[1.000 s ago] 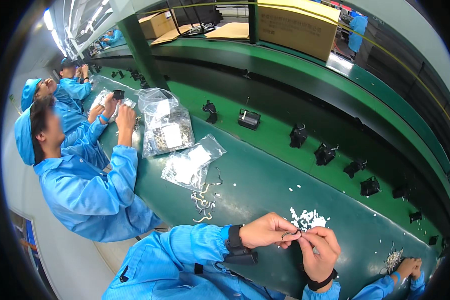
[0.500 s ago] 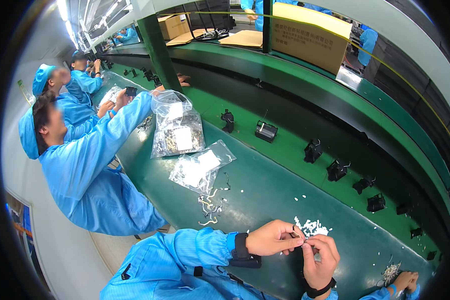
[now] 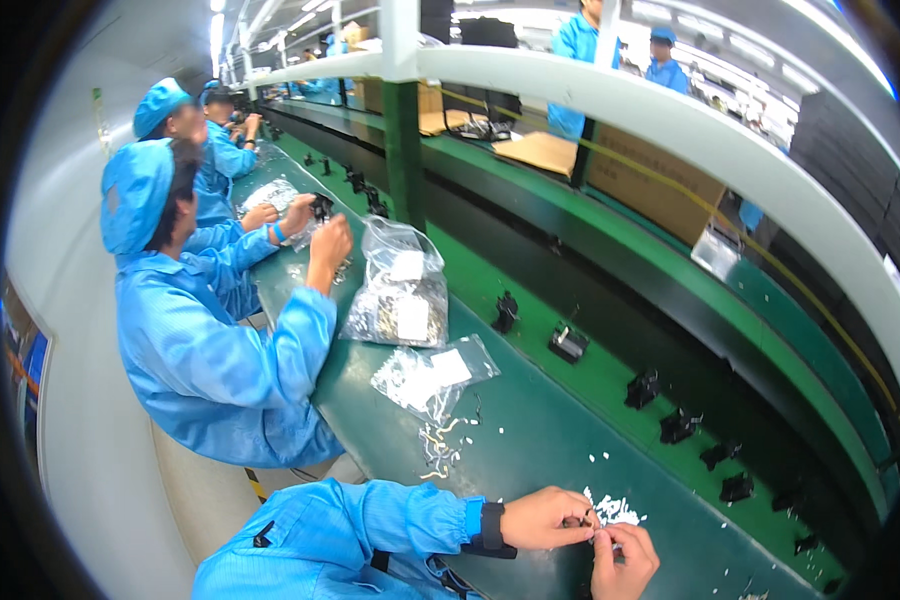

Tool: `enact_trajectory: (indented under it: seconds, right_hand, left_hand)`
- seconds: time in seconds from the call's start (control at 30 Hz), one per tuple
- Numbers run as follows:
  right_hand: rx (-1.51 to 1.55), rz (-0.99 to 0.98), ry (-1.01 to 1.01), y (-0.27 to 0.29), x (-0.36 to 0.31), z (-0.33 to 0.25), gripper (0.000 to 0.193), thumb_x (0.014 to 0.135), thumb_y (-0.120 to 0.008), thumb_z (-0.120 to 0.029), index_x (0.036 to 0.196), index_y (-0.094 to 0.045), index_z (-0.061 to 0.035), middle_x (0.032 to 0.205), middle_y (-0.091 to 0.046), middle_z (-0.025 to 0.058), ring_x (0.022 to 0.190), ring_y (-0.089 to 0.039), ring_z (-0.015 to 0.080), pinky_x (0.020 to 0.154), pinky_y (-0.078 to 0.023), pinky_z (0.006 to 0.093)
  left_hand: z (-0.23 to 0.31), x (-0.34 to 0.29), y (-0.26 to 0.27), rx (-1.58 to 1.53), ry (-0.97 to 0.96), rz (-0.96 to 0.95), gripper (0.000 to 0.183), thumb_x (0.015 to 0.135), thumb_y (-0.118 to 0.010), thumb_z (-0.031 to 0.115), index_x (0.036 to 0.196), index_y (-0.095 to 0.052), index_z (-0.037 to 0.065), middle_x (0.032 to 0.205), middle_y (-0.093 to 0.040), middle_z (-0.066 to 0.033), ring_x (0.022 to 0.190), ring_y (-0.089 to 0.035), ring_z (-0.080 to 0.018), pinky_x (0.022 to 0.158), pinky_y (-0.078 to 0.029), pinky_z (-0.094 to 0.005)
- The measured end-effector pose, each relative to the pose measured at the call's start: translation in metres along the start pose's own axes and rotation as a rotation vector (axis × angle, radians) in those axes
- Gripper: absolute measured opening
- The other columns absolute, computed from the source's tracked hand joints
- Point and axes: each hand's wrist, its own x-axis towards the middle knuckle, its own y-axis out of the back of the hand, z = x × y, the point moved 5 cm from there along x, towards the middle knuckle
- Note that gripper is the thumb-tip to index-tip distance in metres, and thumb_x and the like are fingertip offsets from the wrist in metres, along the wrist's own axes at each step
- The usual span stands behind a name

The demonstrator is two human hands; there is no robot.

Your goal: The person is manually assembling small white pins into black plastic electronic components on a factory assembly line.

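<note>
My left hand (image 3: 550, 518) and my right hand (image 3: 625, 560) meet fingertip to fingertip low in the view, over the green table. The left fingers are closed in a pinch on what looks like a short, thin wire, partly hidden by the fingers. Thumb and fingers of the right hand pinch at the same spot; whatever sits between them is too small to make out. Just beyond my fingertips lies a heap of small white pieces (image 3: 618, 510). Loose short wires (image 3: 438, 455), yellow, black and white, are scattered left of my hands.
A flat clear bag (image 3: 432, 378) and a fuller clear bag (image 3: 400, 295) stand farther up the table. Black parts (image 3: 678, 427) sit in a row along the green belt beyond. At left, a co-worker in blue (image 3: 220, 350) holds a black part. A green post (image 3: 403, 155) rises behind.
My view has shifted, showing more of the far hall. My hands stay pinched together. The nearest co-worker's arm, earlier stretched across the table, is now bent, with the hand near a black part.
</note>
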Motion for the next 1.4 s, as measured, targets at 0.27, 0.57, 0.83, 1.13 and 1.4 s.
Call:
enact_trajectory:
  seconds: [0.27,0.57,0.83,1.13,1.4]
  right_hand:
    - [-0.067,0.076,-0.036,-0.002,-0.007,0.006,0.01,0.09,-0.073,-0.012,0.092,-0.072,-0.0023,0.09,-0.069,0.0142,0.07,-0.069,0.0247,0.063,-0.054,0.033]
    - [0.12,0.056,-0.059,-0.01,-0.006,0.003,0.017,0.094,-0.071,-0.016,0.098,-0.071,0.0009,0.087,-0.07,0.0093,0.065,-0.063,0.0117,0.059,-0.051,0.0268]
    - [0.147,0.023,-0.075,-0.014,-0.008,0.015,0.018,0.094,-0.073,-0.019,0.094,-0.072,-0.0006,0.074,-0.069,0.0058,0.061,-0.06,0.0096,0.056,-0.047,0.0252]
    - [0.341,-0.014,-0.21,-0.016,-0.005,0.023,0.012,0.095,-0.07,-0.011,0.09,-0.07,0.0001,0.07,-0.063,0.0017,0.059,-0.055,0.0076,0.054,-0.043,0.0234]
    - [0.622,-0.087,-0.425,-0.024,-0.003,0.036,0.013,0.098,-0.065,-0.009,0.09,-0.07,0.0009,0.071,-0.063,0.0012,0.058,-0.053,0.0072,0.053,-0.04,0.0229]
  left_hand:
    - [0.002,-0.002,-0.003,0.094,-0.104,0.052,0.025,0.094,-0.066,0.016,0.112,-0.067,-0.001,0.098,-0.064,-0.0114,0.074,-0.066,-0.0202,0.065,-0.055,-0.0318]
    - [0.015,-0.005,0.004,0.208,-0.215,0.143,0.027,0.09,-0.068,0.018,0.111,-0.07,0.001,0.096,-0.067,-0.0123,0.075,-0.067,-0.0253,0.067,-0.054,-0.036]
    - [0.003,0.0,0.003,0.192,-0.262,0.097,0.024,0.091,-0.069,0.021,0.104,-0.072,0.001,0.089,-0.069,-0.0126,0.074,-0.066,-0.0243,0.066,-0.051,-0.0349]
    - [-0.012,0.002,0.001,-0.061,-0.092,-0.057,0.027,0.096,-0.069,0.02,0.112,-0.071,-0.001,0.091,-0.071,-0.0099,0.081,-0.066,-0.016,0.072,-0.053,-0.0305]
    - [-0.028,0.006,-0.001,-0.298,0.111,-0.17,0.035,0.103,-0.06,0.034,0.114,-0.072,0.003,0.082,-0.064,-0.0005,0.07,-0.059,-0.0053,0.059,-0.048,-0.0214]
